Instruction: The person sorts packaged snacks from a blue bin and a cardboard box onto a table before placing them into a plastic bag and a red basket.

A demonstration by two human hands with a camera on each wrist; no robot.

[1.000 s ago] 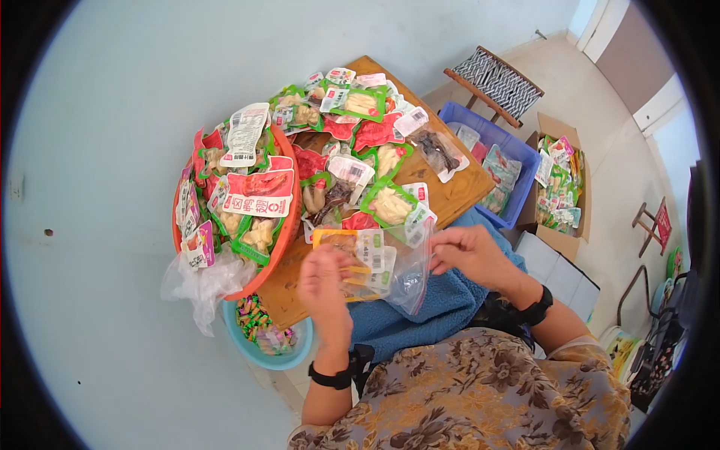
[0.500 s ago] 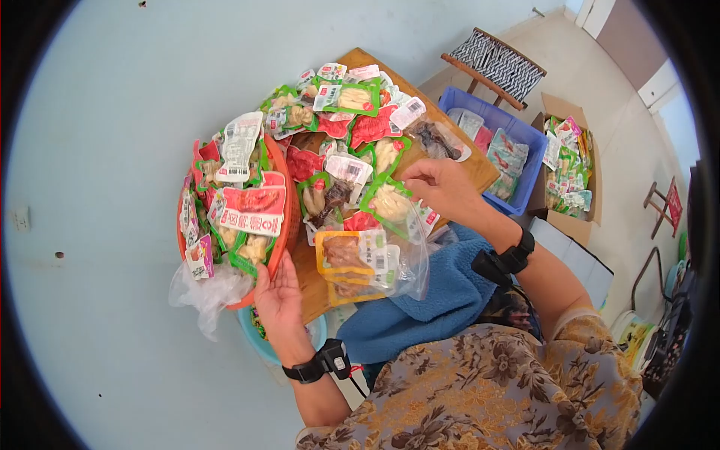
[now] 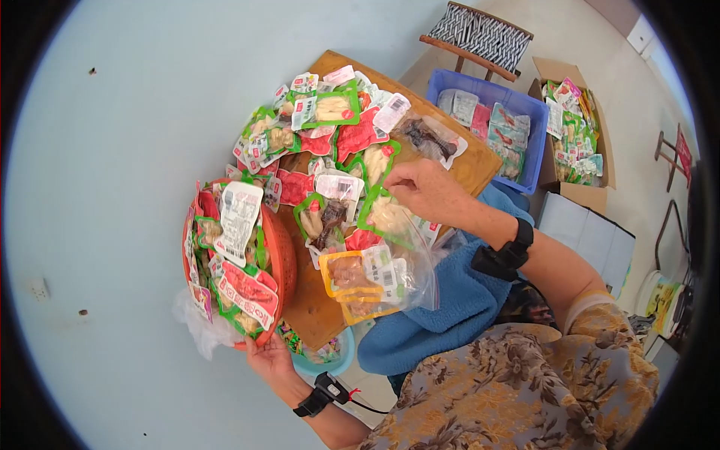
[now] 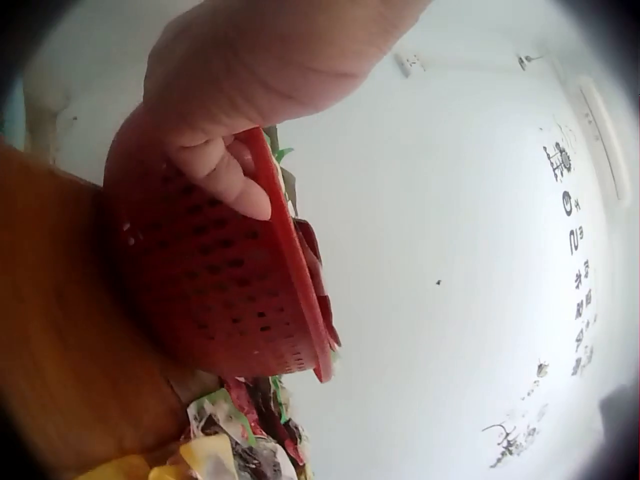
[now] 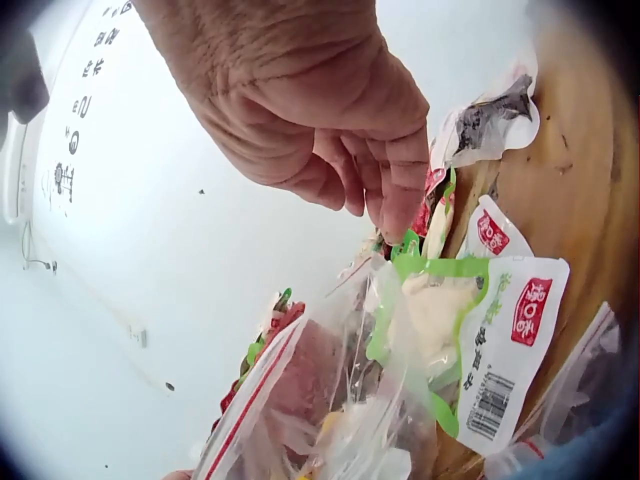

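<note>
My left hand (image 3: 271,358) holds the near rim of the red basket (image 3: 283,251), which is heaped with sealed food packets; in the left wrist view, fingers (image 4: 240,190) curl against the basket's perforated side (image 4: 220,270). My right hand (image 3: 431,196) hangs loosely curled over a green-edged packet (image 3: 388,215) with pale food in it. In the right wrist view its fingertips are close to the green corner of that packet (image 5: 435,320); contact is unclear. A clear zip bag (image 3: 420,281) with yellow-edged packets (image 3: 352,274) lies at the table's near edge, untouched.
More packets cover the wooden table (image 3: 469,161). A blue crate (image 3: 538,120) and a carton of packets (image 3: 609,161) stand to the right, near a woven stool (image 3: 480,37). Below the basket is a light-blue basin (image 3: 346,352); a blue cloth (image 3: 469,300) lies beside the bag.
Both hands have left the clear bag. My left hand has moved to the basket and gripped its rim; the basket has tilted and shifted. My right hand has moved over the green-edged packet.
</note>
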